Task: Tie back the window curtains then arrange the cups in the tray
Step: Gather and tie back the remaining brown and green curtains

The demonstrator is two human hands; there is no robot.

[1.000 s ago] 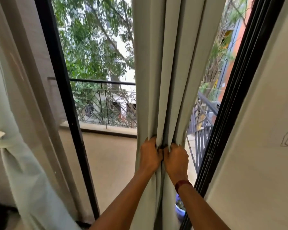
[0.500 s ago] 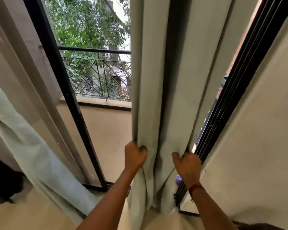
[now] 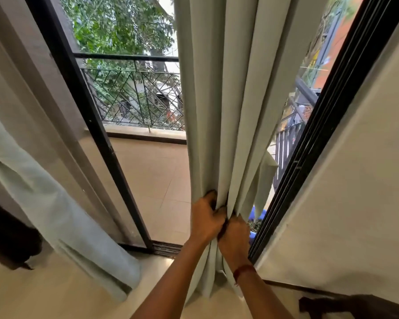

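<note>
Biggest thing on screen is the pale wall (image 3: 355,192), filling the right side. Beside it hangs the centre curtain (image 3: 228,88), pale grey-green, dropping in deep folds down the middle of the glass doorway, its top cut off by the picture edge. On the far side is the left curtain (image 3: 44,203), cinched in partway up and flaring out below towards the indoor floor. Between the 2 curtains runs a black door frame (image 3: 95,139). Through the glass you can see the tiled balcony floor (image 3: 152,180) and a black railing (image 3: 136,95) with green trees behind.

Down to the hands: both are clenched round the gathered folds of the centre curtain, low down. The left hand (image 3: 205,219) sits a touch higher, fingers wrapped into the cloth. The right hand (image 3: 234,236) is just below, touching it knuckle to knuckle, with a red thread (image 3: 243,271) round the wrist. The fingertips of both vanish into the folds.

There's 1 container in sight: a blue pot (image 3: 253,214) beyond the curtain, just right of the hands, with something dark and speckled inside, soil or plant litter. Curtain, right hand and frame hide most of it, so its shape can't be told. A loose cloth flap (image 3: 265,178) hangs above it, and what it's attached to is hidden. A dark shape (image 3: 9,242) at lower left is cut off and unreadable.
</note>
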